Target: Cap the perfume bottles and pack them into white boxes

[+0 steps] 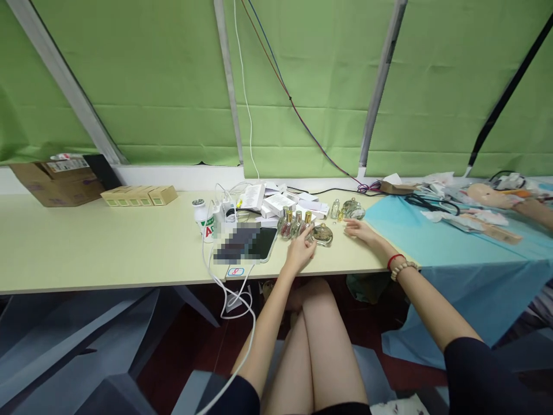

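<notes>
My left hand [299, 250] reaches to a round, flat glass bottle with a gold cap [323, 234] lying on the pale table [86, 245]; its fingers curl around the bottle's left side. My right hand [359, 229] rests flat on the table just right of that bottle, fingers stretched out toward it. A red cord and a bead bracelet [402, 266] sit on my right wrist. Behind my left hand stand three small gold-capped perfume bottles [294, 223]. Farther back right are another round bottle [353, 208] and a tiny vial [334, 208].
A phone [248, 243] lies left of my hand with white cables [224, 288] trailing off the table edge. White boxes [276, 202], a small white bottle [200, 212], tan cartons [138, 195] and a cardboard box [56, 181] sit farther back. A blue cloth [453, 253] covers the right side.
</notes>
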`<move>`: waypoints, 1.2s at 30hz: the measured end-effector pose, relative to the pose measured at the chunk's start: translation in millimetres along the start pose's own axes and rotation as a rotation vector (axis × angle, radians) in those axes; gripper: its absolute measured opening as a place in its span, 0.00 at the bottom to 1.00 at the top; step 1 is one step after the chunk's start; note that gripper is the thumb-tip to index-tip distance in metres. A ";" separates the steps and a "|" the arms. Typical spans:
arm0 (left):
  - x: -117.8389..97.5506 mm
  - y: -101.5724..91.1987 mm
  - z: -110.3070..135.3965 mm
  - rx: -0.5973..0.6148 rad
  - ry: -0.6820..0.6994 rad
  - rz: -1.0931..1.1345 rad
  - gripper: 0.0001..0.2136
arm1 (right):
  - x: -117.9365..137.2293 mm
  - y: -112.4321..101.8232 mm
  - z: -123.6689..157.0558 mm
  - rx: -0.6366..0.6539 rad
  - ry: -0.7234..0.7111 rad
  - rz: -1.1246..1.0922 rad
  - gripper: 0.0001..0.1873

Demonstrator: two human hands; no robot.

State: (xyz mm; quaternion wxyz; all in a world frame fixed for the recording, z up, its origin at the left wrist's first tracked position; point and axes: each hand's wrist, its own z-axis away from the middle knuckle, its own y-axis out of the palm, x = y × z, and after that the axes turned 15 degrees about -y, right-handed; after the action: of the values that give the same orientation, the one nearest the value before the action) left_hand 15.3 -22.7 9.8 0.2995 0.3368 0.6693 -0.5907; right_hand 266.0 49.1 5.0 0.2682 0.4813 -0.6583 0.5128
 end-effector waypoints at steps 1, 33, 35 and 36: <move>-0.2 -0.4 0.7 0.001 0.007 -0.012 0.26 | -3.9 -0.6 -4.4 -0.021 0.015 0.021 0.26; -2.5 -10.3 14.5 0.124 -0.060 -0.173 0.28 | 40.1 52.1 -80.2 -0.059 -0.187 -0.424 0.25; -3.3 -10.9 17.5 0.108 0.005 -0.132 0.26 | 43.4 57.2 -81.1 0.013 -0.128 -0.575 0.25; -3.9 -11.4 18.9 0.105 0.051 -0.117 0.24 | 44.1 58.9 -79.4 0.036 -0.095 -0.627 0.25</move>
State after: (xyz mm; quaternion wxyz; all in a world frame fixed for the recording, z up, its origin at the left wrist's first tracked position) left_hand 8.5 -42.7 17.2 0.2292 0.3272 0.6635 -0.6325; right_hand 184.0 108.0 44.0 0.3736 0.6890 -0.4803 0.3937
